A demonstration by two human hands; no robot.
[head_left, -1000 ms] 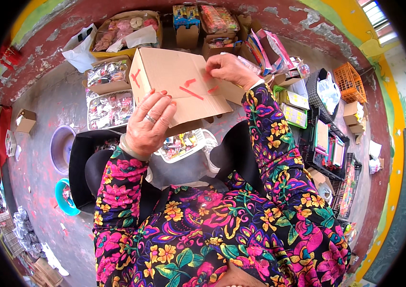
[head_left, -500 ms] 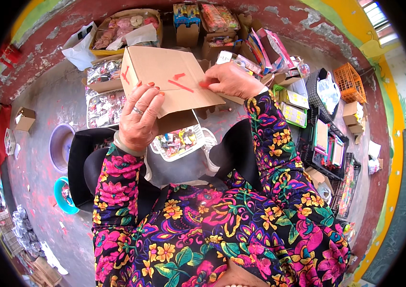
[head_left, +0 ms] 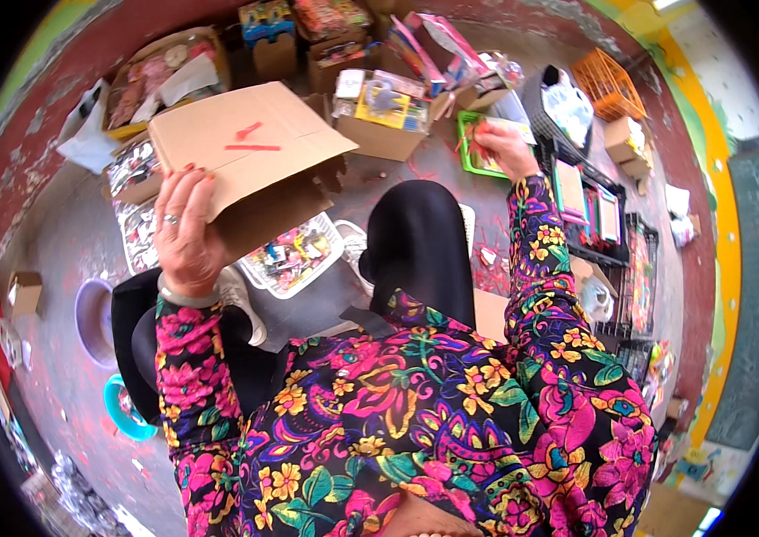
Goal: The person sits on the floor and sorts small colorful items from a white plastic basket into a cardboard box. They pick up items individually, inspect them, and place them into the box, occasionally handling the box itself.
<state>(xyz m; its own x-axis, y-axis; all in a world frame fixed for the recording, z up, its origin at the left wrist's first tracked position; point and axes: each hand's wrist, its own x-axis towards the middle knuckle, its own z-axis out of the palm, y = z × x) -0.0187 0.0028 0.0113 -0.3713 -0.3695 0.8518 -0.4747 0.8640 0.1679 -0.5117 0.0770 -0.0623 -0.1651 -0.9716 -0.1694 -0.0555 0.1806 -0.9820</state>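
My left hand (head_left: 184, 234) grips the near edge of a brown cardboard box (head_left: 250, 152) with red marks on its top, held up and tilted above my lap. Under the box sits a clear plastic tray of small colourful items (head_left: 294, 255). My right hand (head_left: 498, 143) is stretched out to the right over a green tray (head_left: 473, 157) on the floor, fingers curled around a small reddish item that is too small to make out. Both arms wear a bright floral sleeve.
Cardboard boxes of packaged goods (head_left: 379, 107) crowd the floor ahead. An orange crate (head_left: 608, 82) and black racks of packets (head_left: 617, 233) stand at the right. A purple bowl (head_left: 93, 318) and a teal bowl (head_left: 124, 412) lie at the left.
My right hand has let go of the box and reached out to the green tray on the right. My left hand alone now holds the box, shifted left.
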